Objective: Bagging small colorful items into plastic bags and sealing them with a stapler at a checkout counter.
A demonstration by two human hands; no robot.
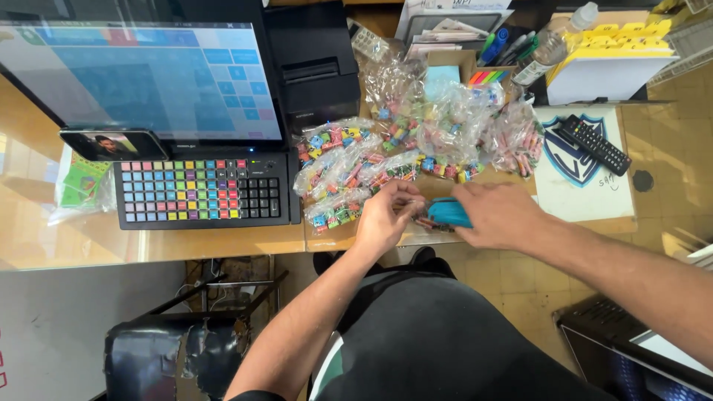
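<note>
A smooth blue stapler (448,212) is gripped by the right hand (496,215) at the counter's (223,241) front edge; a crinkly clear packet (427,220) is pinched by the left hand (386,219).

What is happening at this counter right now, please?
A person sits at a wooden counter. The right hand holds a small blue stapler, and the left hand pinches a small clear packet next to it. Just behind the hands lies a pile of clear bags of colourful candies. A touchscreen and a keyboard with coloured keys stand to the left.
</note>
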